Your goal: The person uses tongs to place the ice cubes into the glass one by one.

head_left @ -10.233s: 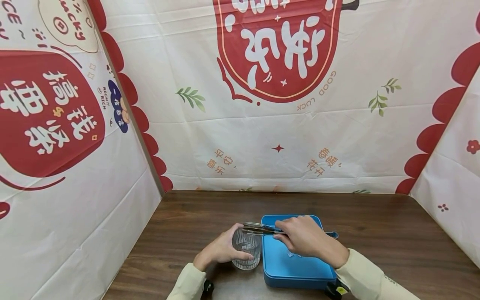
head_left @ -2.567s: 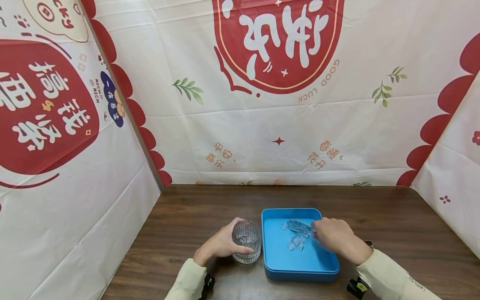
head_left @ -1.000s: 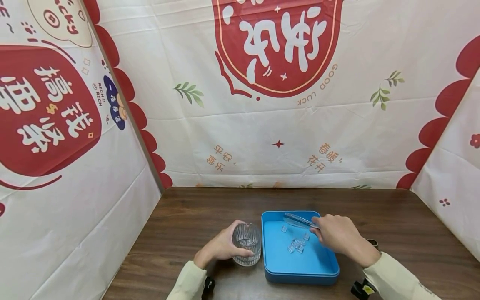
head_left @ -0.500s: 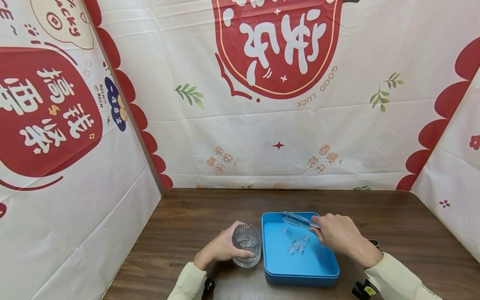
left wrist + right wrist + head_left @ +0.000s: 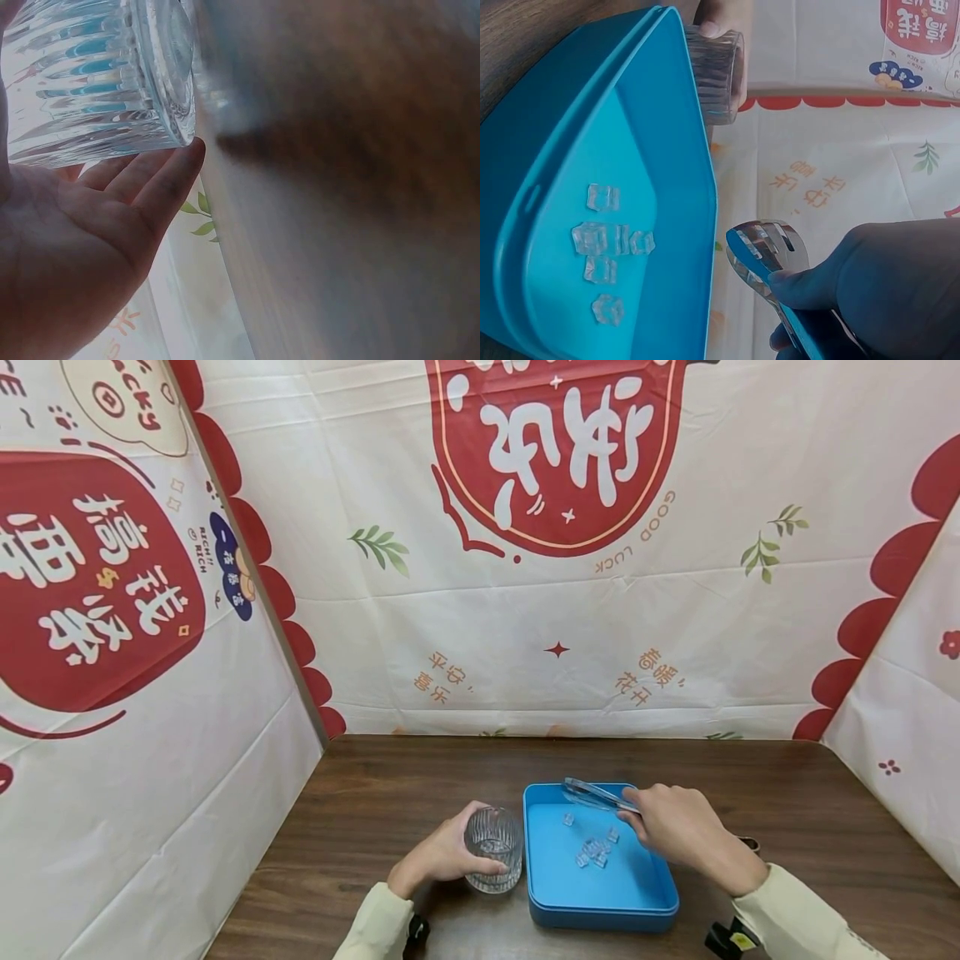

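Observation:
My left hand [image 5: 442, 850] grips the side of a ribbed clear drinking glass [image 5: 495, 860] that stands left of a blue box [image 5: 603, 917]. The left wrist view shows the fingers along the glass [image 5: 82, 90]. My right hand [image 5: 682, 827] holds a pair of serving tongs [image 5: 592, 795] above the box's far part. In the right wrist view, the heads of the tongs [image 5: 769, 251] are rounded and slotted; whether anything sits between them I cannot tell. Several clear ice-like cubes [image 5: 594, 852] lie clustered on the box floor, with a single cube [image 5: 568, 819] apart from them.
The box and glass stand close together on a dark wood-grain table [image 5: 405, 777]. A printed white cloth [image 5: 487, 627] hangs behind the table, and more cloth hangs at both sides. Dark wrist devices [image 5: 731, 939] are worn below the sleeves.
Ten seconds ago the tongs were over the glass; later they were down among the cubes. Since then they have risen toward the box's far edge. The left hand keeps its grip on the glass.

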Demonstrator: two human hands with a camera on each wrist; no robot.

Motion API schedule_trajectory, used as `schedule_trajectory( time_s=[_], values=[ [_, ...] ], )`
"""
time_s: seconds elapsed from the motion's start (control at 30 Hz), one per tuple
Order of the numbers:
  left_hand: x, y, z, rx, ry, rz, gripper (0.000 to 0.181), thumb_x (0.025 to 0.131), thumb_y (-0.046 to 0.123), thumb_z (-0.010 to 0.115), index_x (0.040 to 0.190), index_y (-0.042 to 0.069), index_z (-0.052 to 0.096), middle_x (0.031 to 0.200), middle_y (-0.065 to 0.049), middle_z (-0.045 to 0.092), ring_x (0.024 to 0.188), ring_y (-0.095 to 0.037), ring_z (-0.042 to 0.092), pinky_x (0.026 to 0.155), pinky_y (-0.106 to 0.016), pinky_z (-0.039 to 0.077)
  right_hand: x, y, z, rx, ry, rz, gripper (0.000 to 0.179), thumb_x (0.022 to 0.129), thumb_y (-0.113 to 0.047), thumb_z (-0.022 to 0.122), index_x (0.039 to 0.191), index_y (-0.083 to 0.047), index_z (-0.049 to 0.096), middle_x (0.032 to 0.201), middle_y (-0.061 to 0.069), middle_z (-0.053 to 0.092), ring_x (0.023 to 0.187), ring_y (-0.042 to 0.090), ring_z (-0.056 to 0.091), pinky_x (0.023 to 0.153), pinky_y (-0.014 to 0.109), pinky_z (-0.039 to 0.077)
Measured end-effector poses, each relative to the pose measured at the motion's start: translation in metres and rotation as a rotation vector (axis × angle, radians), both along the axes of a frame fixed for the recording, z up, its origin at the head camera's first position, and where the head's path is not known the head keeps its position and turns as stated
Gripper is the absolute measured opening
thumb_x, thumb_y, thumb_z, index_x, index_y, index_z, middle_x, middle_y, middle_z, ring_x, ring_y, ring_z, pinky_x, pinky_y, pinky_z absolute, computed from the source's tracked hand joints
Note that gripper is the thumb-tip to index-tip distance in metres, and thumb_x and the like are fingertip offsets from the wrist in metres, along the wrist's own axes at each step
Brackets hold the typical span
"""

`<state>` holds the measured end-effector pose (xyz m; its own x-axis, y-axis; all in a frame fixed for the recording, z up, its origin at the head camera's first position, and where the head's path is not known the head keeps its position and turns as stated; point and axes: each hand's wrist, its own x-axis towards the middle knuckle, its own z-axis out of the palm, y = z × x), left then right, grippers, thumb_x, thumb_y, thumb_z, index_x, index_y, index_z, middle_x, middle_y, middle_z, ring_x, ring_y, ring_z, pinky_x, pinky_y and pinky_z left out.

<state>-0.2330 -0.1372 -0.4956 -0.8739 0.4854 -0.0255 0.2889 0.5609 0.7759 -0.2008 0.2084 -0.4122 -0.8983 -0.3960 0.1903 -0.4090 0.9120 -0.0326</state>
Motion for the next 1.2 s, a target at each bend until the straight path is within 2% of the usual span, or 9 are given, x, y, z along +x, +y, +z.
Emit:
schedule_trajectory(
  time_s=[0.6,0.87,1.07,1.2],
  values=[
    [-0.001,-0.001,-0.002,0.021,-0.027,0.007,0.078,0.073,0.044,0.086,0.135,0.026,0.044,0.113,0.003,0.060,0.096,-0.012,0.060,0.083,-0.035,0.051,0.002,-0.008,0.009,-0.030,0.051,0.038,0.032,0.089,-0.030,0.073,0.109,-0.006,0.072,0.069,0.000,0.065,0.052,0.008,0.053,0.043,0.022,0.037],
    [0.000,-0.001,-0.001,0.022,-0.024,0.001,0.077,0.074,0.044,0.086,0.135,0.024,0.044,0.114,0.000,0.061,0.096,-0.012,0.060,0.082,-0.035,0.051,0.005,-0.015,0.015,-0.047,0.103,0.089,0.016,0.090,-0.030,0.071,0.087,-0.016,0.063,0.054,-0.011,0.040,0.046,0.003,0.037,0.042,0.022,0.030],
    [0.000,-0.001,-0.001,0.009,-0.015,0.004,0.078,0.074,0.046,0.085,0.136,0.025,0.044,0.113,0.000,0.061,0.094,-0.011,0.060,0.083,-0.033,0.050,0.007,-0.022,0.019,-0.059,0.119,0.121,0.021,0.091,-0.030,0.071,0.079,-0.020,0.056,0.053,-0.012,0.036,0.045,0.002,0.034,0.042,0.022,0.027],
    [0.000,0.000,-0.001,0.009,-0.009,0.005,0.078,0.073,0.046,0.086,0.136,0.024,0.044,0.113,0.000,0.061,0.095,-0.011,0.060,0.083,-0.034,0.050,0.008,-0.025,0.021,-0.065,0.106,0.123,0.021,0.091,-0.030,0.070,0.078,-0.021,0.056,0.053,-0.012,0.036,0.046,0.002,0.034,0.042,0.022,0.027]
  ],
)
